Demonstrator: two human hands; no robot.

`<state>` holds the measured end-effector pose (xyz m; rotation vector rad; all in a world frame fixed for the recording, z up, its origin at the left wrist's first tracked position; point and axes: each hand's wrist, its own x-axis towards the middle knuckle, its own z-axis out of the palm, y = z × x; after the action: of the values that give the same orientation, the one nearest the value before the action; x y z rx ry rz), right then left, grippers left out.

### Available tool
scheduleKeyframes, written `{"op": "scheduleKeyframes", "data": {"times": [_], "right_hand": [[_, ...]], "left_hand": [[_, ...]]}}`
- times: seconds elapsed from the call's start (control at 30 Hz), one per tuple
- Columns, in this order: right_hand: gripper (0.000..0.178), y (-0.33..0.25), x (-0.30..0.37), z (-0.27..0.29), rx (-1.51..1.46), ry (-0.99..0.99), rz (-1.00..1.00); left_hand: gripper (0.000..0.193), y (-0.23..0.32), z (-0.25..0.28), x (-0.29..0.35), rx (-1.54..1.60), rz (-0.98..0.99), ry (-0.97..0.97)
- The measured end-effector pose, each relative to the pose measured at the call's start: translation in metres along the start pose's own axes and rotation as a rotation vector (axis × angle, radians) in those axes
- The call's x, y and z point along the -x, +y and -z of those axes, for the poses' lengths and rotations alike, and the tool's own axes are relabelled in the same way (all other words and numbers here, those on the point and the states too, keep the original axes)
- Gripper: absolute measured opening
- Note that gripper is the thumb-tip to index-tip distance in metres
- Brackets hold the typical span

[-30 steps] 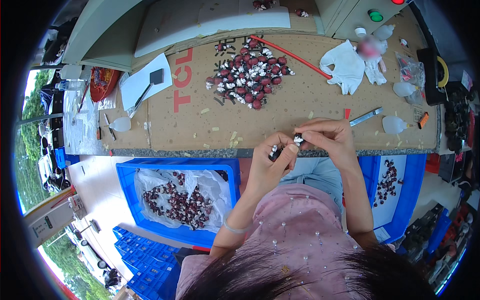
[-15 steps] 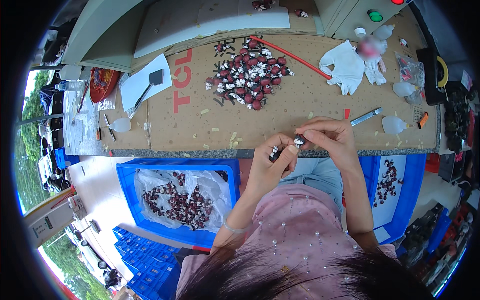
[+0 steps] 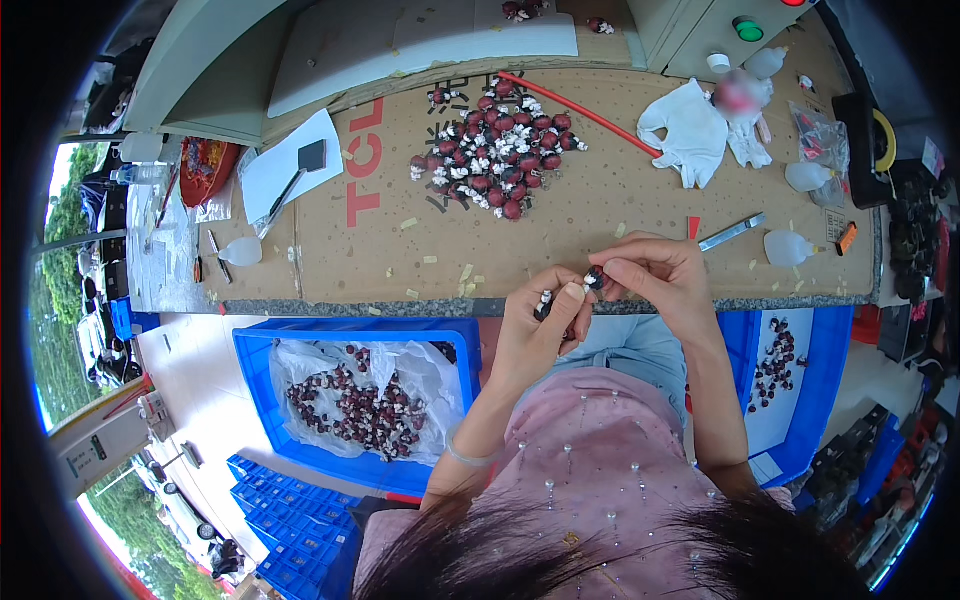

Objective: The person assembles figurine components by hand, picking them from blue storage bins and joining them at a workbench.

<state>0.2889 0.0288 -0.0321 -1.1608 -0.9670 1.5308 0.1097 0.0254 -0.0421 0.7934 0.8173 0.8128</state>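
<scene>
Over the table's front edge, my left hand (image 3: pixel 532 325) and my right hand (image 3: pixel 665 272) meet around a small figurine (image 3: pixel 594 278) with a dark round top and a white lower part. The fingertips of both hands pinch it. Another small black-and-white figurine (image 3: pixel 543 305) sits in the curled fingers of my left hand, partly hidden. Farther back on the cardboard lies a heap of similar figurines (image 3: pixel 500 150) with dark red round heads and white bodies.
Cardboard (image 3: pixel 340 265) covers the table. To the right are a red stick (image 3: pixel 580 113), white gloves (image 3: pixel 685 135), a metal-bladed tool (image 3: pixel 733 232) and squeeze bottles (image 3: pixel 790 248). Blue bins (image 3: pixel 250 375) with more figurines stand below the front edge. A black-headed brush (image 3: pixel 312 155) lies left.
Both hands have shifted very slightly left with the pinched figurine, which looks a little turned. The heap and the tools stay where they were.
</scene>
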Motion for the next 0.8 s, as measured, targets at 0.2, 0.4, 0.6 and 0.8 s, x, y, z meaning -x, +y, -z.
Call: {"op": "scheduleKeyframes", "data": {"times": [0.2, 0.4, 0.6, 0.8], "right_hand": [[0.016, 0.002, -0.001, -0.001, 0.014, -0.001, -0.039], [0.017, 0.004, 0.001, 0.002, 0.247, -0.044, -0.013], [0.018, -0.001, 0.0, 0.003, 0.351, -0.112, -0.037], [0.018, 0.003, 0.0, -0.002, 0.205, -0.04, 0.051]], "left_hand": [[0.022, 0.0, 0.002, 0.0, -0.029, -0.001, 0.038], [0.015, 0.004, -0.004, 0.001, -0.675, -0.18, 0.245], [0.007, 0.007, -0.004, -0.001, -1.083, -0.486, 0.284], [0.008, 0.002, -0.001, -0.005, -0.937, -0.556, 0.297]]}}
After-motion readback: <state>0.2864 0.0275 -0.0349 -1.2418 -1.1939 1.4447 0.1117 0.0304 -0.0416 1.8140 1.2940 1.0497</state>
